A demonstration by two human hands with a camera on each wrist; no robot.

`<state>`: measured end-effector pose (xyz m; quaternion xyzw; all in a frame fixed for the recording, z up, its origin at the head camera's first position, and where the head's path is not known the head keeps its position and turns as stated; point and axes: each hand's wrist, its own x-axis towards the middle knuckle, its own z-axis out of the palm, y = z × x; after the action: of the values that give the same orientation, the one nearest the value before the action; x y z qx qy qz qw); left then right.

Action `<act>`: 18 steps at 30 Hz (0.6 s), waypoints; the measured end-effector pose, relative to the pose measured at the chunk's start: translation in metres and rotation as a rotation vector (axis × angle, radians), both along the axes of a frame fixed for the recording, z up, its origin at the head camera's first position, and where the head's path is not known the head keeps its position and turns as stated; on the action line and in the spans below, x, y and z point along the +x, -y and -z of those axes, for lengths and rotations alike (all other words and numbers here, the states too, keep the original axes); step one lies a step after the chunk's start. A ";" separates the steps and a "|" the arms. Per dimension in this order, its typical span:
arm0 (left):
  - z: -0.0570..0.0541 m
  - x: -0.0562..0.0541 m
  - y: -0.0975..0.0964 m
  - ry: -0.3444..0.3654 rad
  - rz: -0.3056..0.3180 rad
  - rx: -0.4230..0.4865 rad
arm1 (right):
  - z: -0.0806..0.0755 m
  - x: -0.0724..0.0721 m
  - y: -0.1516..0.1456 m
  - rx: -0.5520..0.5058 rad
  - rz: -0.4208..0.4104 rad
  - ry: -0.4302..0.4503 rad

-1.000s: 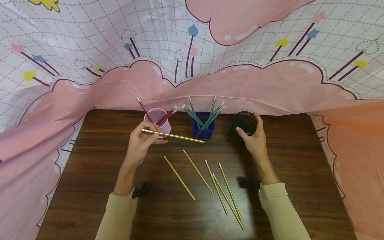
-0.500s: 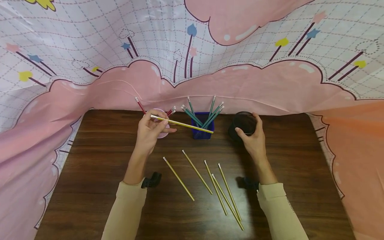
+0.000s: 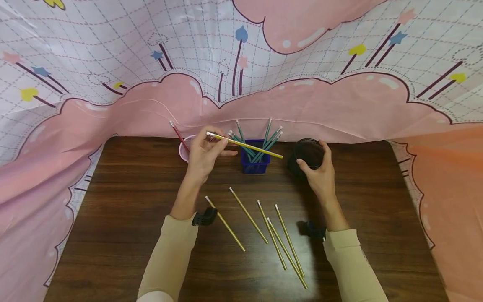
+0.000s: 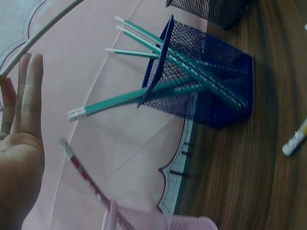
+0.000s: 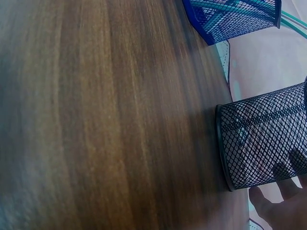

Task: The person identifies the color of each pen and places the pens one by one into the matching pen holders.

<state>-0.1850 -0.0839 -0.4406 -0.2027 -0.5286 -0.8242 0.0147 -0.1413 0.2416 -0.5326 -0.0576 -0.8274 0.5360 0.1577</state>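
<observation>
My left hand (image 3: 205, 157) pinches a yellow pencil (image 3: 249, 147) near its white eraser end. The pencil slants right, passing over the blue mesh pencil holder (image 3: 255, 167) in the head view. Green pencils (image 4: 192, 72) with white erasers lean inside that holder. Partly behind my left hand stands a pink mesh cup (image 3: 183, 152), with a red pencil (image 3: 179, 135) sticking out. My right hand (image 3: 320, 176) grips the round black mesh cup (image 5: 264, 139), thumb at the near rim and fingers round the far right side. No pencils show in the black cup.
Several gold-yellow pencils (image 3: 249, 216) lie spread on the dark wooden table (image 3: 124, 218), two of them crossing. A patterned pink and white cloth (image 3: 294, 109) hangs behind the table's back edge and along its sides.
My left hand has carried the yellow pencil right and away from me, from in front of the pink cup to over the blue holder. The right hand stays at the black cup.
</observation>
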 end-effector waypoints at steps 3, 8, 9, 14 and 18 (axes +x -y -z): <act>-0.003 -0.005 -0.008 0.009 0.017 -0.003 | 0.000 -0.001 0.000 0.012 0.007 0.001; -0.007 -0.011 -0.019 0.001 0.054 -0.004 | 0.002 -0.004 0.001 0.035 0.016 -0.007; -0.007 -0.012 -0.021 0.001 0.061 -0.005 | 0.002 -0.004 0.002 0.040 0.016 -0.012; -0.006 -0.016 -0.033 0.009 0.087 -0.023 | 0.004 -0.004 0.001 0.055 0.024 -0.029; -0.005 -0.019 -0.043 0.023 0.102 -0.043 | 0.004 -0.004 -0.001 0.059 0.030 -0.029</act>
<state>-0.2041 -0.0409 -0.4359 -0.2200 -0.5352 -0.8147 -0.0376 -0.1449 0.2424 -0.5366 -0.0575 -0.8396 0.5095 0.1792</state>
